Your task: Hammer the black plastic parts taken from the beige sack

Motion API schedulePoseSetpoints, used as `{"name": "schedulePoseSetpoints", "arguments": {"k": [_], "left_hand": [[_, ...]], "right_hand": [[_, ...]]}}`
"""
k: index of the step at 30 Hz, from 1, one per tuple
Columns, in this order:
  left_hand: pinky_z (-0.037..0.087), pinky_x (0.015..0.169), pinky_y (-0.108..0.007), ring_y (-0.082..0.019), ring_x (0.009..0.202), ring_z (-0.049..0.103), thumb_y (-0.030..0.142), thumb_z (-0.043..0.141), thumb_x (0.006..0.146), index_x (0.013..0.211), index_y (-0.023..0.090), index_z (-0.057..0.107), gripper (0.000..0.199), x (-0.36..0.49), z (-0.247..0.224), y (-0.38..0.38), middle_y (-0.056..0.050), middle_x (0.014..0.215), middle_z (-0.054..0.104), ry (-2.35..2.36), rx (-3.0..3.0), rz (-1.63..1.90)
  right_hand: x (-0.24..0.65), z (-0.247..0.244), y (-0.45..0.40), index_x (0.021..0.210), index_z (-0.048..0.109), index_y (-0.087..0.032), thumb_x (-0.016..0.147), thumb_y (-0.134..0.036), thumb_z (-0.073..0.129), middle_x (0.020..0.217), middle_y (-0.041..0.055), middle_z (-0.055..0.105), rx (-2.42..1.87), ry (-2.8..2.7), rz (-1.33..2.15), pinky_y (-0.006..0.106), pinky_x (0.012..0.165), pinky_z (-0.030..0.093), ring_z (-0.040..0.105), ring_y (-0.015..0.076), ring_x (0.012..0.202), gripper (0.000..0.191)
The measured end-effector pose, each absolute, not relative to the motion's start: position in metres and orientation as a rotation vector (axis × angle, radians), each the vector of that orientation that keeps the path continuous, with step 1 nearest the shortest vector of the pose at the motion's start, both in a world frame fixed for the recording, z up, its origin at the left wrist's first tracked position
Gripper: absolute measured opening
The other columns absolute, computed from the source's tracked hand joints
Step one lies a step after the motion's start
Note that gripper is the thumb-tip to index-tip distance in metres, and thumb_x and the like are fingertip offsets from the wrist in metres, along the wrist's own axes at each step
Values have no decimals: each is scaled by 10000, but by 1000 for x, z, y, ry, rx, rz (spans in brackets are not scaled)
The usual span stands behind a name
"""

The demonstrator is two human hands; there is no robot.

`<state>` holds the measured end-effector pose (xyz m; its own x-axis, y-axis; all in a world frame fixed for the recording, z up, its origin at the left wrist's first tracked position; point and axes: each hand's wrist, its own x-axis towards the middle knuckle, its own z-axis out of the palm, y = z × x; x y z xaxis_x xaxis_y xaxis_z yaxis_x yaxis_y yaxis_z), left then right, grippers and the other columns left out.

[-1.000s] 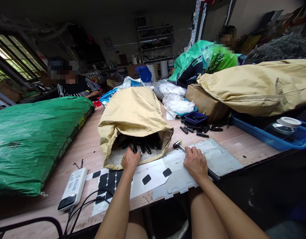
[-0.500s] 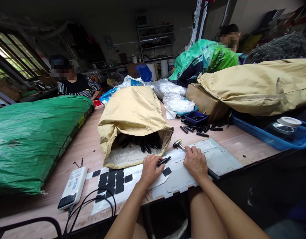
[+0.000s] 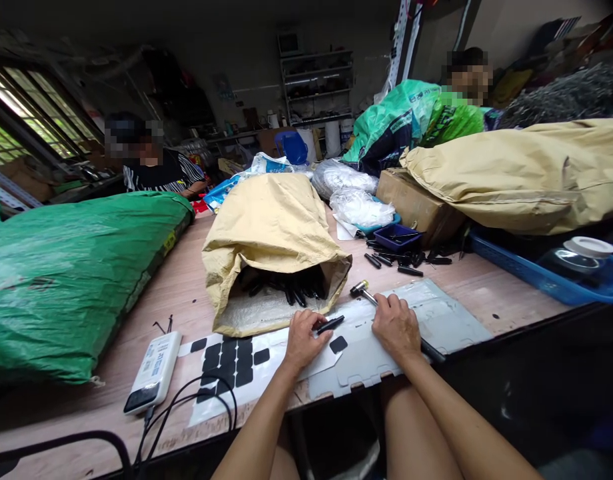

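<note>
My left hand (image 3: 306, 340) has its fingers closed round a short black cylindrical piece (image 3: 331, 325), whose end points right above a white sheet. In my right hand (image 3: 396, 325) is a small hammer (image 3: 365, 293), held by its shaft, with the head toward the back left and the black handle end sticking out beside my wrist. Under both hands lies a grey plastic board (image 3: 446, 317). A loose black square pad (image 3: 338, 344) rests between the hands. Behind my left hand, an open beige sack (image 3: 276, 220) holds several black pieces (image 3: 296, 287).
A green sack (image 3: 81, 273) fills the left side. Near it are a white power bank (image 3: 154, 370) with cables and a sheet of black pads (image 3: 228, 363). At the right sit black pieces (image 3: 410, 271), a purple tray (image 3: 397, 238), a carton (image 3: 416, 207) and a blue tray (image 3: 524, 267). Two people are beyond.
The whole view has shifted slightly, with things appearing a little further right. Both hands keep their holds on the black piece and the hammer.
</note>
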<state>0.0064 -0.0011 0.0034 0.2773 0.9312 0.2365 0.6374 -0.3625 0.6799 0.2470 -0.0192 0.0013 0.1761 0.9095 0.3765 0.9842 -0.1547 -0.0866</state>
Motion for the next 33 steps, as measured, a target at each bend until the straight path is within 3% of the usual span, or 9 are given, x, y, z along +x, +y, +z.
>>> {"name": "schedulePoseSetpoints", "arguments": {"k": [6,11,20,28,33], "left_hand": [[427,858,-360,-227,901,543,186,787,724,935,235,721,227,7,5,0,-9,855,637,1408,2063,858],[415,854,-354,-217,879,542,190,799,727,893,236,737,184,7,7,2,0,808,619,1401,2013,841],[416,863,-352,-227,907,551,174,807,706,880,243,759,193,7,6,2,-8,820,650,1404,1986,840],[404,855,-352,-221,891,549,206,807,730,825,229,736,121,6,4,3,-9,817,656,1414,2005,832],[406,850,-360,-229,898,548,225,801,725,802,239,724,110,6,6,3,-8,818,649,1428,2011,808]], "right_hand": [[247,2,-18,1211,655,-204,974,-301,527,1055,98,625,-2169,-1759,-266,344,768,341,532,245,972,286],[255,10,-17,1151,688,-204,991,-280,469,1053,101,649,-2166,-1683,-9,352,784,390,565,246,968,281],[221,14,-74,1164,659,-213,1021,-362,423,1076,79,708,-1531,-1626,399,334,915,527,668,202,1018,314],[187,16,-90,1417,582,-258,1034,-244,351,1061,72,692,-1550,-1844,335,284,851,554,686,176,939,447],[184,20,-89,1422,593,-286,1013,-203,345,982,60,660,-1669,-1921,253,260,767,544,672,175,857,485]]}}
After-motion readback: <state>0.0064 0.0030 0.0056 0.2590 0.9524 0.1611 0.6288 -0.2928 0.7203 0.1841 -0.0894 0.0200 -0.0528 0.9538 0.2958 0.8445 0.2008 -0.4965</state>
